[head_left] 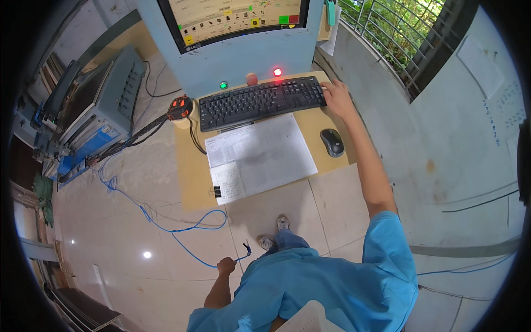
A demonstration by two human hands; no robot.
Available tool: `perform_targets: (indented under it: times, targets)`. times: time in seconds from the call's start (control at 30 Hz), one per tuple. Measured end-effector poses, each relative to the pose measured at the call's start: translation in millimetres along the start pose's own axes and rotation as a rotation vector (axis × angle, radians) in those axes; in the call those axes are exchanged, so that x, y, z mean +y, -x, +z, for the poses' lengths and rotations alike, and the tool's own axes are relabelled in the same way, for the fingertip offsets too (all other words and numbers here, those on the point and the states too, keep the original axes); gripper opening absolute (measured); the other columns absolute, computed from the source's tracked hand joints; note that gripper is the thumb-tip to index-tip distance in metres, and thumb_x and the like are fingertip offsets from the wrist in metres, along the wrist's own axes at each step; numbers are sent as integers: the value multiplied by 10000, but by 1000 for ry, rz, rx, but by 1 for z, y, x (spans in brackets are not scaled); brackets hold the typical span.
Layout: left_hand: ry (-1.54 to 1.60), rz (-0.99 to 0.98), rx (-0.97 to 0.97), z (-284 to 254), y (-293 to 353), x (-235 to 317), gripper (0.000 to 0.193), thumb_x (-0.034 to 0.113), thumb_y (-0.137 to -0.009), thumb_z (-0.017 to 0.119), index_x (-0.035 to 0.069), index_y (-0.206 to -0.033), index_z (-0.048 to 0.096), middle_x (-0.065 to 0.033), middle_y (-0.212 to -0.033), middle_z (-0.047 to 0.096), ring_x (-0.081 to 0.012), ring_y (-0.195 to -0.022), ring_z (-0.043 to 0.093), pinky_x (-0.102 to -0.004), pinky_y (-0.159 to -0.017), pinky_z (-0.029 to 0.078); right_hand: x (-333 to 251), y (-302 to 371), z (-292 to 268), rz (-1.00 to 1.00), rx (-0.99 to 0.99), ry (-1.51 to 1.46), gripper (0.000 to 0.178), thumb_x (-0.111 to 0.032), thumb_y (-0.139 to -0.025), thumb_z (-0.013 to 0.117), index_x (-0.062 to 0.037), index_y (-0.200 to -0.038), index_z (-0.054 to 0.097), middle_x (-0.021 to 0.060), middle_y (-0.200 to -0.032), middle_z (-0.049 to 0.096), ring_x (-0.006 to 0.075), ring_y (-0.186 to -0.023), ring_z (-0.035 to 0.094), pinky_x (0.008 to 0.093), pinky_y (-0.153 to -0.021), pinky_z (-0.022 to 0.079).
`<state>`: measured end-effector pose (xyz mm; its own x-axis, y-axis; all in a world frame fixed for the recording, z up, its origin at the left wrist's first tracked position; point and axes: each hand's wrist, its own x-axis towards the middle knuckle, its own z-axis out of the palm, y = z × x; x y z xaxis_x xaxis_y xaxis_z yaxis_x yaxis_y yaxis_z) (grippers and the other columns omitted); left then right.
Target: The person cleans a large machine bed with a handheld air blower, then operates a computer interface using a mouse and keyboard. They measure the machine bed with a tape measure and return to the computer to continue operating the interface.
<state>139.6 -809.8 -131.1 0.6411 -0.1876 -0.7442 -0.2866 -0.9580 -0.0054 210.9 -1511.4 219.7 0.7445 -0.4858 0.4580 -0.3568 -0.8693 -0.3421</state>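
My left hand (225,265) is low in front of my body, closed around a thin blue hose (194,257). A small dark fitting (247,250) sticks out past that hand at the hose's end; its exact kind is too small to make out. Up at the desk, my right hand (336,98) rests at the right end of a black keyboard (260,102), its fingers stretched over the last keys and holding nothing. Below that hand lies a black and grey mouse (332,142). Printed sheets (265,155) with a black binder clip (217,191) lie in front of the keyboard.
A blue cabinet with a screen (238,19), a green button (223,85), a red knob (251,79) and a lit red lamp (277,72) stands behind the desk. An orange and black tape measure (180,108) sits left. Hose loops cross the tiled floor. A grey machine (105,105) stands far left.
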Motion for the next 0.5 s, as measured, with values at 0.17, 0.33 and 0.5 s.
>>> perform_targets:
  times: [0.17, 0.33, 0.5]
  targets:
    - [45, 19, 13, -26, -1, 13, 390, 440, -872, 601, 121, -1042, 747, -150, -1115, 711, -348, -1089, 658, -485, -926, 509, 26, -33, 25, -56, -1, 22, 308, -180, -904, 536, -113, -1157, 698, 263, -1338, 544, 446, -1265, 466, 491, -1071, 393]
    - [149, 14, 61, -42, -6, 19, 370, 441, -860, 635, 126, -1017, 749, -128, -1075, 724, -337, -1058, 665, -487, -916, 504, 17, -25, 13, -115, -31, 3, 313, -164, -889, 540, -92, -1143, 709, 268, -1395, 503, 456, -1294, 441, 492, -1101, 372]
    - [246, 9, 93, -51, -15, 27, 349, 435, -853, 645, 138, -997, 756, -108, -1038, 735, -318, -1033, 674, -465, -905, 510, -16, 20, -14, -259, 51, -114, 303, -89, -841, 552, -67, -1097, 712, 266, -1388, 504, 461, -1310, 430, 497, -1107, 367]
